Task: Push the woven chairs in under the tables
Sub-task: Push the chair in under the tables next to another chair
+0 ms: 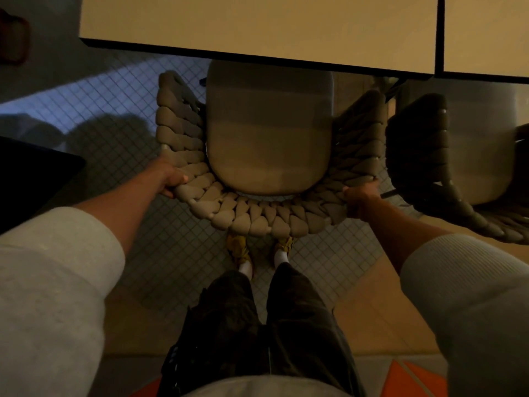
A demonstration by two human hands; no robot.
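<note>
The taupe rope-woven chair (252,216) stands with its seat front just under the pale, dark-edged surface (257,21). The left grip (171,181) and right grip (359,197) each clench its curved back rim, a sound hold. It looks stiff and fairly heavy. A darker woven chair (415,156) crowds its right side.

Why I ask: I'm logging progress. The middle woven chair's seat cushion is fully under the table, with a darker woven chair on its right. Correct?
Not fully. On the middle woven chair, the head view shows only the front edge of the seat cushion under the table; most of it is out in the open. The darker woven chair is on its right.
</note>
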